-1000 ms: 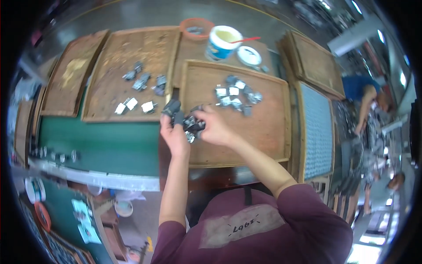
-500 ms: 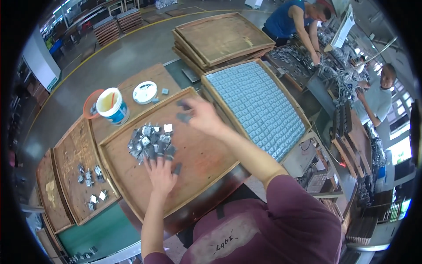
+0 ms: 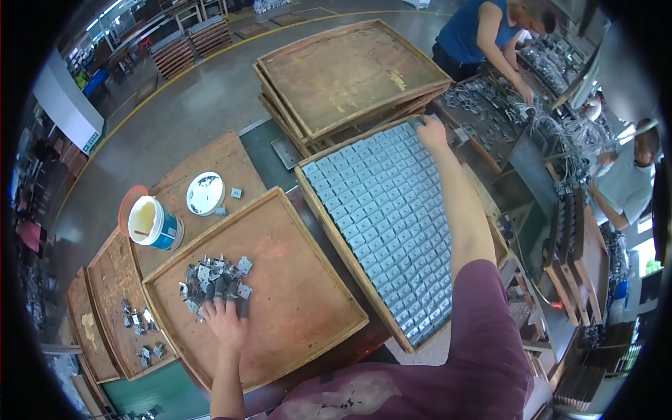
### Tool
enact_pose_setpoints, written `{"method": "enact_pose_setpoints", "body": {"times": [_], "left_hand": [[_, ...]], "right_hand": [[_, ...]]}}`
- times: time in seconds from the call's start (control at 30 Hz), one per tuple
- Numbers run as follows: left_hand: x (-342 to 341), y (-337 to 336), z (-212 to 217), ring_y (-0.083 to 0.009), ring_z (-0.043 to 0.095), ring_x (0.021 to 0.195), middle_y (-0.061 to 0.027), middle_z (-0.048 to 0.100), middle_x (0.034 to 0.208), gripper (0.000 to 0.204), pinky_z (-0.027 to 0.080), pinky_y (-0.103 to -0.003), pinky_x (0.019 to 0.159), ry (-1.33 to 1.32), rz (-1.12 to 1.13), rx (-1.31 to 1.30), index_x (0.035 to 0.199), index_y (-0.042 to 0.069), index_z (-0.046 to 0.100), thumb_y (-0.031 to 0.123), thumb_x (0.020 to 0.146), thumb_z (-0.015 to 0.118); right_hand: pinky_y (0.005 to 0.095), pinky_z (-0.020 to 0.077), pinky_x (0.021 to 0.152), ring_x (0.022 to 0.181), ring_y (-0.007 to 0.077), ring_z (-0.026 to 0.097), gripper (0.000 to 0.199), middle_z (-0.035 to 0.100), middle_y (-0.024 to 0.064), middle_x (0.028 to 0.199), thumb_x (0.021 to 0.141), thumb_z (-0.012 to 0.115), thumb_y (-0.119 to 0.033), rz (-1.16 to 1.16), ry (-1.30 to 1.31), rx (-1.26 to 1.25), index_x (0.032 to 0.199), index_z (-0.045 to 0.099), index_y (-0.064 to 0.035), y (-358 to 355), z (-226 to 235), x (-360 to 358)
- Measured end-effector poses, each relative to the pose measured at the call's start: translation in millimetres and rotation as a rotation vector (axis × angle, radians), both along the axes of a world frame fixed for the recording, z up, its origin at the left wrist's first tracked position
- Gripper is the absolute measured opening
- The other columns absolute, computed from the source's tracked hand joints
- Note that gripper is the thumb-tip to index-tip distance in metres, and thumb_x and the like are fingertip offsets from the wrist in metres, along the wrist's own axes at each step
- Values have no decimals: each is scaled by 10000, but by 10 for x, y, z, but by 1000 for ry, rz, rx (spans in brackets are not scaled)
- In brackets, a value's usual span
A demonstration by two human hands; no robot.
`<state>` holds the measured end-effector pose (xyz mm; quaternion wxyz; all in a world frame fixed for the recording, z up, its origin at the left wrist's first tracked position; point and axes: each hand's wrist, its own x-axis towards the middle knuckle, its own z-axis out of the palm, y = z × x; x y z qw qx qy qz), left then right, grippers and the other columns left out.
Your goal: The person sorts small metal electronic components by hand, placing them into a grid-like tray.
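Observation:
My left hand [image 3: 225,316], with dark covers on its fingertips, lies with fingers spread on a pile of small grey metal parts [image 3: 207,271]. The pile sits in a shallow wooden tray [image 3: 308,280] in front of me. My right arm reaches across a second wooden tray [image 3: 350,278], filled with rows of square metal parts [image 3: 378,210]. At that tray's far right corner is my right hand [image 3: 433,131], its covered fingers bent down by the rim and the last parts. Whatever lies between those fingers is hidden.
Left of my tray stand a white-and-blue bucket [image 3: 155,225] and a round white lid [image 3: 206,194]. More trays [image 3: 126,308] with loose parts lie farther left. Stacked wooden trays [image 3: 350,77] rise behind the filled one. Two people work at the right, one in a blue top [image 3: 465,31].
My right hand has swung from above the near tray to the filled tray's far corner. My left hand stays on the pile. The view has shifted, showing the filled tray larger.

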<state>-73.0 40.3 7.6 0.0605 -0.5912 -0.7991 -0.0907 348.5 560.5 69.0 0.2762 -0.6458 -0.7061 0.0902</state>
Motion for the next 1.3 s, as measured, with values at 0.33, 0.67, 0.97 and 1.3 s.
{"method": "enact_pose_setpoints", "body": {"times": [0.33, 0.67, 0.97, 1.3], "left_hand": [[13, 90, 43, -443, 475, 1075, -202, 538, 1166, 408, 324, -599, 999, 3, -9, 49, 1150, 70, 629, 241, 779, 629], [135, -114, 71, -394, 472, 1146, -177, 510, 1235, 374, 271, -591, 1068, -32, 110, 6, 1051, 102, 616, 190, 693, 684], [396, -112, 148, -280, 505, 1155, -80, 565, 1212, 345, 344, -529, 1010, -95, -17, 134, 1156, 158, 612, 262, 830, 658], [-364, 35, 244, -299, 478, 1199, -95, 525, 1277, 359, 259, -597, 1095, 154, -208, -41, 1086, 166, 619, 243, 740, 679]], "right_hand": [[456, 406, 1048, 1246, 396, 529, 686, 606, 200, 1289, 753, 714, -503, -88, -86, -403, 1248, 614, -39, 620, -90, 98], [309, 471, 662, 820, 168, 605, 277, 623, 78, 1008, 934, 619, -98, 173, 1034, -119, 1193, 550, -28, -908, 558, -493], [270, 521, 692, 844, 145, 608, 321, 623, 68, 1052, 971, 580, -137, 395, 1145, -585, 1256, 549, 7, -3282, 471, -931], [280, 541, 610, 725, 154, 646, 239, 649, 46, 899, 915, 663, -102, 407, 1191, -674, 1130, 612, -9, -4439, 338, -878]]}}
